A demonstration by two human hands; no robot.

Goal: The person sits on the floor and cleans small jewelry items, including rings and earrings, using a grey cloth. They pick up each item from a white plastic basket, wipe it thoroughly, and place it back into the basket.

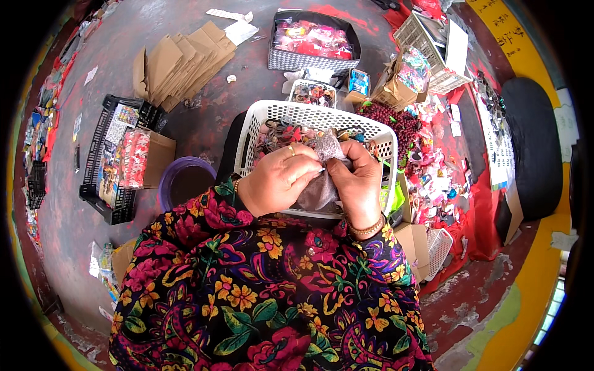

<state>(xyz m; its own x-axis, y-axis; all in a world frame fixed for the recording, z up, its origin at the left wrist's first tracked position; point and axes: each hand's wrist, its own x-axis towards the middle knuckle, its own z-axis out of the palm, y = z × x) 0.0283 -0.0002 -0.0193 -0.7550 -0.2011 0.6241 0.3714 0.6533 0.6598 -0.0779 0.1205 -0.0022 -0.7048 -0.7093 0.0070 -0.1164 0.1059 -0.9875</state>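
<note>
My left hand [275, 179] and my right hand [357, 179] meet over a white plastic basket [309, 114] on my lap. Both pinch a small grey mesh pouch [328, 148] between them, its fabric hanging down behind the fingers. A ring sits on my left hand, a bracelet on my right wrist. The basket holds several small colourful hair accessories [284, 133]. My sleeves are dark with a bright flower pattern.
A purple bucket [179, 179] stands left of my lap, a black crate [108, 161] with packets beyond it. Flattened cardboard [185, 62] lies ahead. A dark bin [312, 37] of pink items, a smaller basket [312, 93], red beads [399, 120] and boxes crowd the right.
</note>
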